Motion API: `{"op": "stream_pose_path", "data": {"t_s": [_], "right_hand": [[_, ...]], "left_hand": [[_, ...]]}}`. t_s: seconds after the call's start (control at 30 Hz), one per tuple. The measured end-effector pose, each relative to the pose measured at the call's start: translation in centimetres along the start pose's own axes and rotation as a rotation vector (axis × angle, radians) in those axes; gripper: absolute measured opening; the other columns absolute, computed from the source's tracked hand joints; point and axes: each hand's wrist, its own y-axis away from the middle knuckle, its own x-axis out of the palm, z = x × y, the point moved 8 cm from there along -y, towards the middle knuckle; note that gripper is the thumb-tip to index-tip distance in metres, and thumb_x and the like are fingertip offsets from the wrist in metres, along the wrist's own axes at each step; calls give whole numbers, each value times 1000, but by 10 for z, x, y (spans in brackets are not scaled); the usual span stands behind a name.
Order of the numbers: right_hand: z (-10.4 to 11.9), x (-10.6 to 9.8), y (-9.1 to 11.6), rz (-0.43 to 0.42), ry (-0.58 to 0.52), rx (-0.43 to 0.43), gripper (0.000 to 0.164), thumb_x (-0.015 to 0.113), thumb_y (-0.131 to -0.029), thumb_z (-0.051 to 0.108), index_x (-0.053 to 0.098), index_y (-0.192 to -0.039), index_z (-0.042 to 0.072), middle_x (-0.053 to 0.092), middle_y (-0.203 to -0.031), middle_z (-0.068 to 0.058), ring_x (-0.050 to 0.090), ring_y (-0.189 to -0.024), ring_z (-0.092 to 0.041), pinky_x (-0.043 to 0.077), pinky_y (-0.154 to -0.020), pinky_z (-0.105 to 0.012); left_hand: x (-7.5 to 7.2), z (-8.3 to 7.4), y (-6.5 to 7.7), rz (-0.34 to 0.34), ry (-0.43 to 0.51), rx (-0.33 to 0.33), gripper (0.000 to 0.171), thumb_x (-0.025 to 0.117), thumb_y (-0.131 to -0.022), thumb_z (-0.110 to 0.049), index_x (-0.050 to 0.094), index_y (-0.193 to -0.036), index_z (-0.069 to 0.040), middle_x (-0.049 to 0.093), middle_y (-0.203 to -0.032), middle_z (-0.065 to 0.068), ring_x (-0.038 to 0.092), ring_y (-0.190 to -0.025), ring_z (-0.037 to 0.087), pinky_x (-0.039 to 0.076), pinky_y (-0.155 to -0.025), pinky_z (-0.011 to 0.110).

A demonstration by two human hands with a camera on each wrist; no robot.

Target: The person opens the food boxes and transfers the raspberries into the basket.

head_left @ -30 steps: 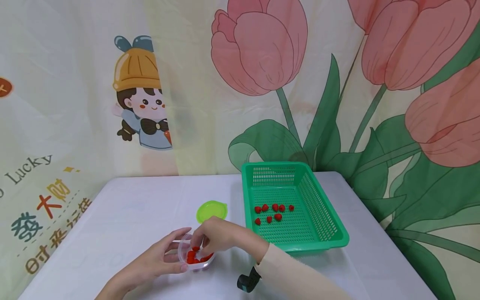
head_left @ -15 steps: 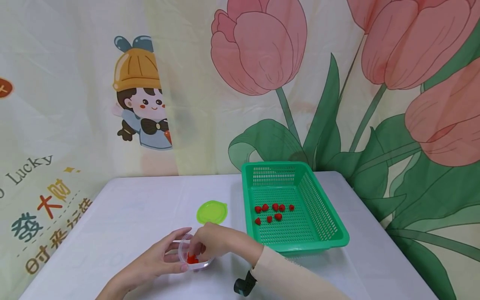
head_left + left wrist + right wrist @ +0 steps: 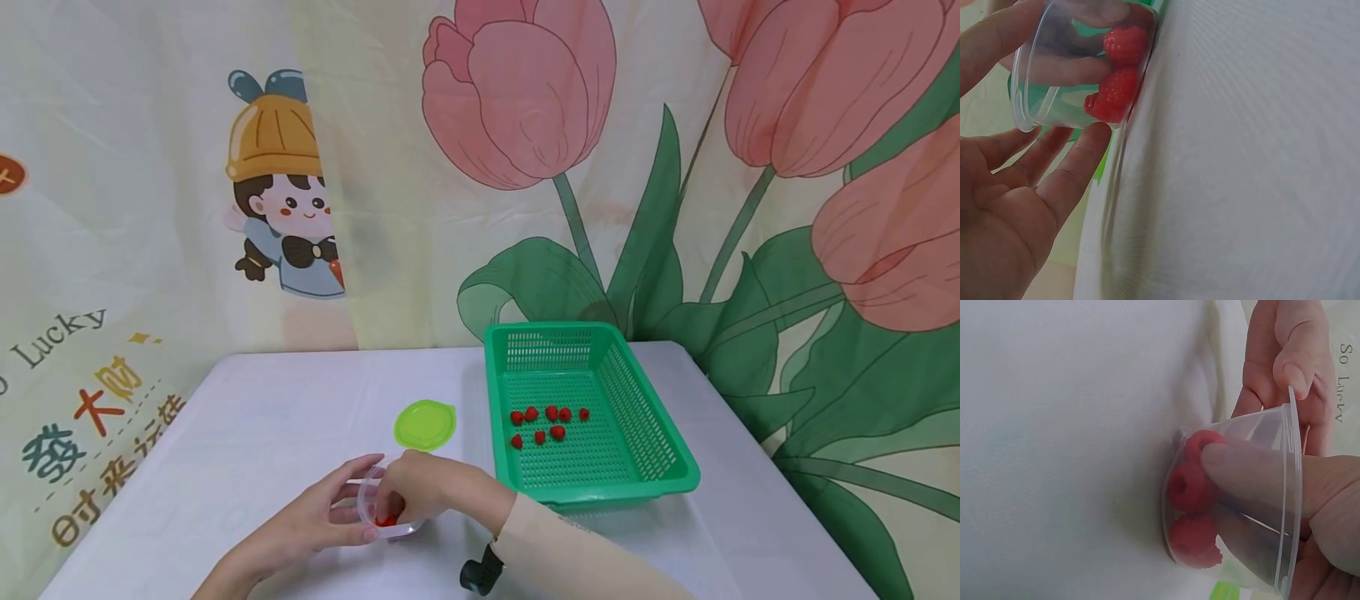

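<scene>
A clear plastic cup (image 3: 365, 503) stands on the table with several red raspberries (image 3: 1190, 487) at its bottom. My left hand (image 3: 318, 510) holds the cup from the left, thumb on the near side and fingers on the far side. Reaching in through the rim, my right hand (image 3: 420, 487) has its thumb and fingers down among the raspberries. In the left wrist view, one raspberry (image 3: 1125, 45) lies between the right hand's fingertips, which seem to pinch it. The right hand hides part of the cup's inside in the head view.
A green plastic basket (image 3: 660, 442) stands to the right, with several raspberries (image 3: 557, 432) on its floor. Behind the cup lies a lime-green lid (image 3: 424, 424). A black wrist device (image 3: 482, 570) hangs by the right sleeve. The table (image 3: 300, 400) has a white cloth.
My right hand has shifted slightly left and deeper into the cup, covering more of the raspberries. My left hand, the basket and the lid stay in place.
</scene>
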Motion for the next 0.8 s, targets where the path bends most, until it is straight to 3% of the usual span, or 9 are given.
{"op": "stream_pose_path", "data": {"t_s": [0.57,0.8], "right_hand": [[0,-6,5,-12,25,-20,16,83,-93,12,85,-106,21,73,-85,14,58,-76,2,47,-73,-7],[3,-29,23,-48,-2,52,16,84,-93,15,85,-108,21,73,-90,15,59,-81,2,50,-74,-9]], "left_hand": [[2,-6,-3,16,3,33,87,77,-97,-12,26,-167,-16,38,-164,17,52,-142,35,55,-101,27],[1,-6,-1,7,-10,13,86,77,-98,-14,26,-167,-15,39,-163,17,48,-144,41,54,-101,24]]}}
